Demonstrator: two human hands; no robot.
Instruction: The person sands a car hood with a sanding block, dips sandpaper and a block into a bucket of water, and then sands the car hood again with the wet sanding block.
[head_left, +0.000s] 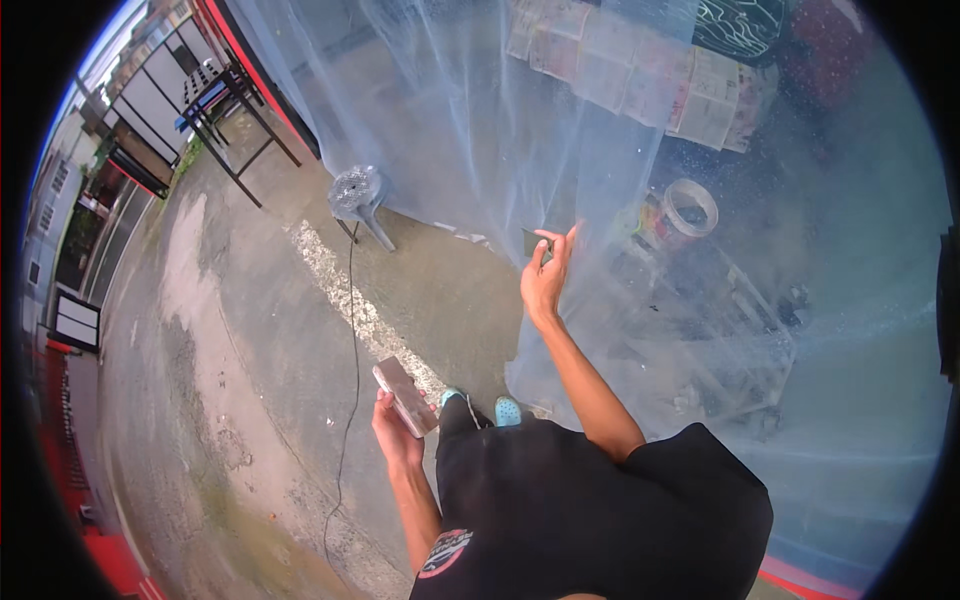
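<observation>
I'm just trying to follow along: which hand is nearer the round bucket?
Right. The right hand is left of the bucket, slightly lower in view; the left hand is farther left and much lower.

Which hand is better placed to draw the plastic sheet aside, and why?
Probably the right hand: it is nearer the plastic sheet, though pinching a small dark piece; the left hand, farther off, holds a brownish block.

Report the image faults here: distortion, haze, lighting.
Head view: the fisheye bends the buildings at far left and leaves black corners; head view: the translucent plastic sheet hazes the bucket and printed papers behind it; head view: the concrete ground shows soft light without crisp shadows, while the sky at upper left looks washed out.
</observation>
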